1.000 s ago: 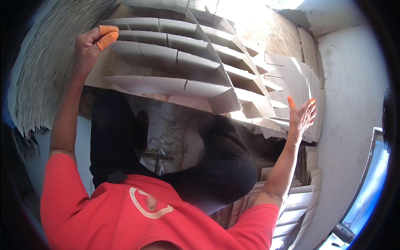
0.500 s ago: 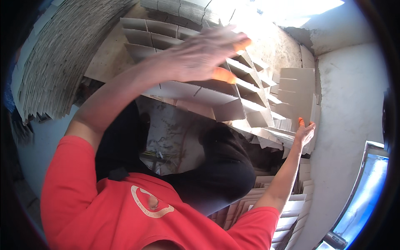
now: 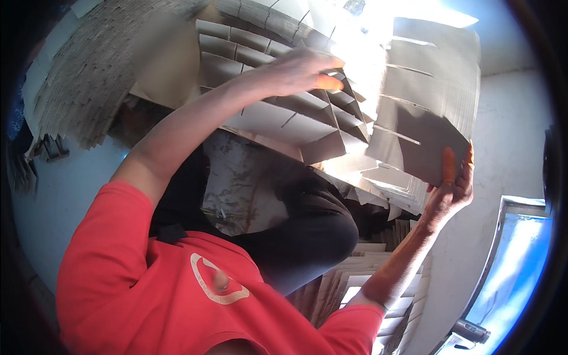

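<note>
A grid of interlocked grey cardboard dividers [image 3: 284, 121] lies in front of me, its strips standing on edge. My left hand [image 3: 302, 72] reaches over its right part. Orange covers show on its thumb and forefinger, which close at a cross strip; the exact contact is partly hidden. My right hand [image 3: 452, 192], also with orange finger covers, grips the lower right corner of a flat slotted cardboard sheet [image 3: 408, 77]. The sheet is raised, with its slots opening on its left edge and a shadow across its lower half. Below it, more slotted sheets [image 3: 393, 183] lie in a pile.
A tall stack of cardboard strips [image 3: 83, 77] stands at the far left, and another stack [image 3: 266, 21] runs along the back. More cardboard pieces [image 3: 337, 284] are beside my bent leg [image 3: 319, 225]. A white wall [image 3: 503, 130] bounds the right side. Strong sunlight washes out the back right.
My right hand has lifted the slotted sheet up off the pile. My left hand has slowed and drawn back slightly over the divider grid. The view has shifted a little.
</note>
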The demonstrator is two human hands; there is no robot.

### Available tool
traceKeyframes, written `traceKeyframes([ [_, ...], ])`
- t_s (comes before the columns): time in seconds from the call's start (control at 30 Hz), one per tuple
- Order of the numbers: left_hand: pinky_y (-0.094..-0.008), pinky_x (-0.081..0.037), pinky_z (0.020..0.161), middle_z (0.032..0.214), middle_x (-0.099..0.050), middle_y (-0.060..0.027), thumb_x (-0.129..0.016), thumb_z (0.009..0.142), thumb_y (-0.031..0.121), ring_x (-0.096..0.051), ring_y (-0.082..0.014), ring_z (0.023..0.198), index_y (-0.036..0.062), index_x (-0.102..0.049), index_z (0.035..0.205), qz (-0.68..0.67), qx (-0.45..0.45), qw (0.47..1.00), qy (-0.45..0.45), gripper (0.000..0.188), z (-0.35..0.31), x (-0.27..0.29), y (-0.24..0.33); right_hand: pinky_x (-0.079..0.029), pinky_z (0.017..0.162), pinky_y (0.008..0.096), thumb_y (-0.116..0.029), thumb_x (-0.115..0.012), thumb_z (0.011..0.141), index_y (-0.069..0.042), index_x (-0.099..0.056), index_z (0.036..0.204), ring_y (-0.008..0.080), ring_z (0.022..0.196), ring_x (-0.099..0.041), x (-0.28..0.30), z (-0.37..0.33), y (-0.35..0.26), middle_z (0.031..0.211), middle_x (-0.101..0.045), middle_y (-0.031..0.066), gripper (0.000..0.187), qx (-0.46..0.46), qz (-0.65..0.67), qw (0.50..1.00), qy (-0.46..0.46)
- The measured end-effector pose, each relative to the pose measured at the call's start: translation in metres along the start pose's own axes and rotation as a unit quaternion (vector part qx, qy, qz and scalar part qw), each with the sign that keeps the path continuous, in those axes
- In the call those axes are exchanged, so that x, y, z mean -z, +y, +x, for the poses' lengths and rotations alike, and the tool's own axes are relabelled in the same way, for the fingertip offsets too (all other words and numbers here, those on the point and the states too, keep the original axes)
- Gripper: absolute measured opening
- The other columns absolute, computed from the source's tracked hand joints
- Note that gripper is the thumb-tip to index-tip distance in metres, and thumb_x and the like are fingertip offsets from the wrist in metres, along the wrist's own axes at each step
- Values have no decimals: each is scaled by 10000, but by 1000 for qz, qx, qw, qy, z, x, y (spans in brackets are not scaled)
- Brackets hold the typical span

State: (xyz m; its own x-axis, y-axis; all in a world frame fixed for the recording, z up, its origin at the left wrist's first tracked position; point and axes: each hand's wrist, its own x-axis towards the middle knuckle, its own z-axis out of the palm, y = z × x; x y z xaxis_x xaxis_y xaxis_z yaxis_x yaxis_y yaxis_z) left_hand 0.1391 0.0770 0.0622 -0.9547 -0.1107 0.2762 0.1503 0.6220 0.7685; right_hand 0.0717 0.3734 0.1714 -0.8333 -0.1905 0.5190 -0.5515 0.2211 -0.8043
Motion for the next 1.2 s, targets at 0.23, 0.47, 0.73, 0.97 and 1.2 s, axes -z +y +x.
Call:
traceKeyframes([
  [0.23, -385, -481, 806, 918, -647, -136, -762, 749, 236, -611, -272, 894, 27, -657, 1081, 191, -12, 981, 9, 406, -104, 31, -24, -342, 421, 175, 13, -651, 854, -51, -583, 1281, -14, 502, -411, -60, -23, -10, 1088, -691, -4, 437, 83, -26, 985, -151],
  [0.47, -399, -482, 743, 787, -654, -110, -726, 726, 117, -628, -277, 831, 41, -686, 916, 172, 8, 985, 12, 209, -112, 8, -39, -495, 834, 257, 62, -618, 849, -17, -546, 1304, 111, 1000, -634, -96, -32, -8, 1180, -654, 140, 467, 127, -97, 968, -194],
  [0.73, -431, -475, 694, 765, -638, -149, -717, 727, 106, -628, -326, 771, 34, -673, 856, 169, 10, 985, 20, 154, -113, 10, -36, -510, 650, 237, 43, -621, 854, -15, -538, 1311, 69, 811, -636, -104, -29, -17, 1123, -670, 163, 468, 37, -102, 973, -203],
  [0.97, -445, -466, 657, 730, -627, -161, -723, 724, 107, -623, -346, 740, 25, -671, 845, 161, -2, 986, 32, 156, -109, 8, -42, -496, 629, 230, -10, -634, 876, -9, -529, 1318, 58, 764, -606, -112, -32, 3, 1100, -679, 173, 455, 82, -140, 959, -233],
  [1.2, -445, -455, 647, 719, -616, -177, -711, 732, 92, -611, -363, 734, 12, -664, 829, 177, 33, 984, 3, 134, -106, 12, -37, -504, 702, 227, -14, -648, 867, -8, -536, 1309, 71, 835, -633, -121, -27, -10, 1118, -664, 194, 456, 131, -171, 947, -240],
])
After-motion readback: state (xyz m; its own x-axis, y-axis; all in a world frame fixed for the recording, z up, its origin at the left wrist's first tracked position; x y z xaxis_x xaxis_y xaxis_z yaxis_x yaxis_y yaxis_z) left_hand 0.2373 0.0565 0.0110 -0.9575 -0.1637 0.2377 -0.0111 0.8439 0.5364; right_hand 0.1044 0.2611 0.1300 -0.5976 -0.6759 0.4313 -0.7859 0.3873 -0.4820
